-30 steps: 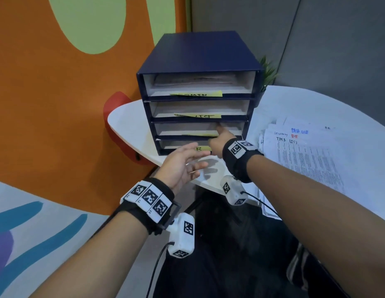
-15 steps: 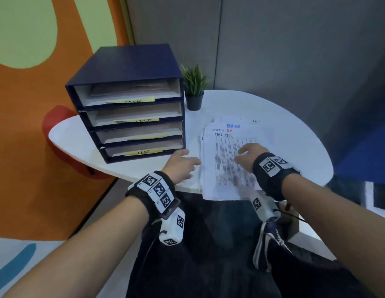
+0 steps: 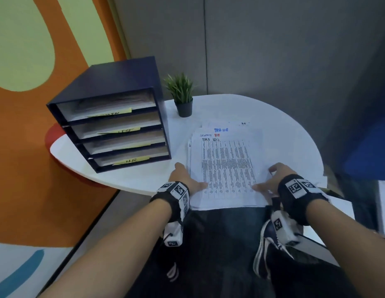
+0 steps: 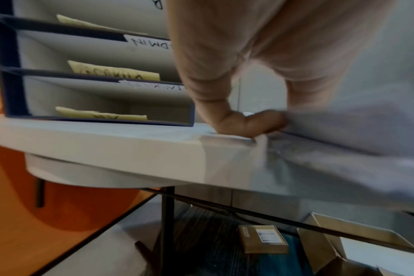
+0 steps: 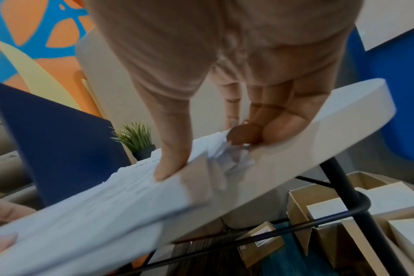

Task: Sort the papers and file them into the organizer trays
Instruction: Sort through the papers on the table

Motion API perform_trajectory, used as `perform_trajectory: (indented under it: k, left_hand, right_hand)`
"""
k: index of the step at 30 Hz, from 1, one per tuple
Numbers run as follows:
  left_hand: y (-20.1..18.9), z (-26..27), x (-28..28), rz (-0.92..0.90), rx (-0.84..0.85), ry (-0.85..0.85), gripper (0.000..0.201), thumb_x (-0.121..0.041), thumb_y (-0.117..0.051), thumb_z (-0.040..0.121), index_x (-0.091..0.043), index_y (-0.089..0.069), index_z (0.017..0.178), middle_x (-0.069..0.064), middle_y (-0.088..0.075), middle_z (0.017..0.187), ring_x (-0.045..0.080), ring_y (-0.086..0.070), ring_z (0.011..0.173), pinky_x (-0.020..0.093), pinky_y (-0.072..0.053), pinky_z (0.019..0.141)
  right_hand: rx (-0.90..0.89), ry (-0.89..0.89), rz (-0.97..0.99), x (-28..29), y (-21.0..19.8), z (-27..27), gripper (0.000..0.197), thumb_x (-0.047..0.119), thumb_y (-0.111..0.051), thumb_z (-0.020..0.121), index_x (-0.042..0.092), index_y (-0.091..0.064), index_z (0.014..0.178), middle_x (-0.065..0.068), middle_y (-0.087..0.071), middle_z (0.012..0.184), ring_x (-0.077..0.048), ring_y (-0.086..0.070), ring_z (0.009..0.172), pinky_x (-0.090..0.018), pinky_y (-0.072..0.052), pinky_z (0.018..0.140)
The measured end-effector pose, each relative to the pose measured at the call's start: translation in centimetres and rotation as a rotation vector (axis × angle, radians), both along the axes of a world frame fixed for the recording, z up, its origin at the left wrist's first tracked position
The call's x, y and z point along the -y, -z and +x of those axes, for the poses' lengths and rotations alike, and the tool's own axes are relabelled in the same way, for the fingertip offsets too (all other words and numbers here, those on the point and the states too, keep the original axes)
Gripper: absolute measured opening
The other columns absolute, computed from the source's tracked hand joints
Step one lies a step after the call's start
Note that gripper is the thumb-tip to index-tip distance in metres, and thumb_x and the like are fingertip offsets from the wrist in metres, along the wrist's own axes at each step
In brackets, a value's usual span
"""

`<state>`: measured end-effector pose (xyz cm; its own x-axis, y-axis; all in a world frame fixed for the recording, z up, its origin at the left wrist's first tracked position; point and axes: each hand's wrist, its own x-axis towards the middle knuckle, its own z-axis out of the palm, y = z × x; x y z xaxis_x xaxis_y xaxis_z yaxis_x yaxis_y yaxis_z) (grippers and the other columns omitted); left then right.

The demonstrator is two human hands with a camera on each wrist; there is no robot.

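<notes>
White papers (image 3: 226,168), between both hands

Right hand (image 3: 273,179): withdrawn from organizer (image 3: 114,117) third tray, now gripping right edge of papers (image 3: 226,168) beside organizer. Left hand (image 3: 183,179): moved from organizer front, now gripping papers' left edge, thumb on top.

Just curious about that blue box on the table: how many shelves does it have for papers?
4, stacked one above the other in the organizer: the top tray, the second tray, the third tray and the bottom tray. Each has a yellow note on its front.
</notes>
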<state>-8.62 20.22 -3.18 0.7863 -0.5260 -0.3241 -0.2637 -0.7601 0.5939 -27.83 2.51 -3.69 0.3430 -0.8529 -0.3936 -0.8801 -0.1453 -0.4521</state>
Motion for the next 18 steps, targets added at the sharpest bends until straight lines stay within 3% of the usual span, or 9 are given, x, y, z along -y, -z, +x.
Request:
perform_trajectory:
  k: [2, 5, 8, 12, 15, 18]
  left_hand:
    - [-0.3, 0.1, 0.0, -0.016, -0.019, -0.048, 0.095, -0.036, -0.088, 0.065, -0.011, -0.031, 0.136, 0.009, -0.053, 0.129, 0.029, -0.056, 0.115, 0.037, -0.052, 0.088]
    - [-0.5, 0.3, -0.2, -0.032, -0.005, -0.075, 0.09, -0.031, -0.087, 0.068, -0.01, -0.033, 0.138, 0.01, -0.056, 0.128, 0.028, -0.057, 0.114, 0.032, -0.048, 0.082]
    - [-0.6, 0.6, -1.0, -0.037, -0.025, -0.067, 0.082, -0.028, -0.086, 0.07, -0.01, -0.041, 0.136, 0.009, -0.057, 0.131, 0.027, -0.057, 0.117, 0.034, -0.049, 0.092]
    - [-0.4, 0.6, -1.8, -0.098, -0.078, -0.071, 0.052, -0.022, -0.087, 0.069, -0.015, -0.054, 0.108, 0.005, -0.066, 0.118, 0.022, -0.064, 0.105, 0.033, -0.052, 0.094]
    - [-0.8, 0.4, -2.2, -0.189, -0.208, -0.074, 0.037, -0.013, -0.082, 0.075, -0.01, -0.062, 0.105, 0.003, -0.068, 0.11, 0.018, -0.065, 0.095, 0.026, -0.052, 0.088]
    - [-0.8, 0.3, -2.3, -0.212, -0.32, -0.052, 0.042, -0.016, -0.08, 0.078, -0.004, -0.065, 0.115, 0.004, -0.071, 0.113, 0.019, -0.07, 0.095, 0.033, -0.055, 0.092]
  right_hand:
    - [0.041, 0.025, -0.014, 0.1, 0.3, 0.2, 0.098, 0.049, -0.09, 0.047, 0.015, -0.046, 0.128, -0.011, -0.062, 0.116, -0.029, -0.064, 0.098, -0.04, -0.054, 0.086]
    - [0.052, 0.028, -0.071, -0.8, 0.4, 0.9, 0.094, 0.049, -0.086, 0.055, 0.014, -0.041, 0.13, -0.013, -0.045, 0.128, -0.035, -0.056, 0.109, -0.044, -0.051, 0.089]
    - [-0.015, -0.009, -0.208, -1.8, 0.7, 2.0, 0.079, 0.047, -0.075, 0.067, 0.014, -0.039, 0.13, -0.013, -0.041, 0.128, -0.035, -0.049, 0.114, -0.045, -0.044, 0.094]
    - [-0.115, -0.084, -0.346, -2.8, 1.1, 2.7, 0.072, 0.049, -0.065, 0.075, 0.018, -0.037, 0.133, -0.011, -0.036, 0.137, -0.032, -0.04, 0.123, -0.045, -0.033, 0.099]
    - [-0.164, -0.141, -0.38, -3.0, 1.0, 3.2, 0.067, 0.052, -0.059, 0.078, 0.021, -0.04, 0.133, -0.009, -0.042, 0.136, -0.031, -0.042, 0.122, -0.044, -0.031, 0.1]
    - [-0.197, -0.176, -0.345, -3.2, 1.0, 3.6, 0.06, 0.056, -0.052, 0.081, 0.022, -0.046, 0.129, -0.008, -0.05, 0.13, -0.03, -0.047, 0.118, -0.045, -0.032, 0.1]
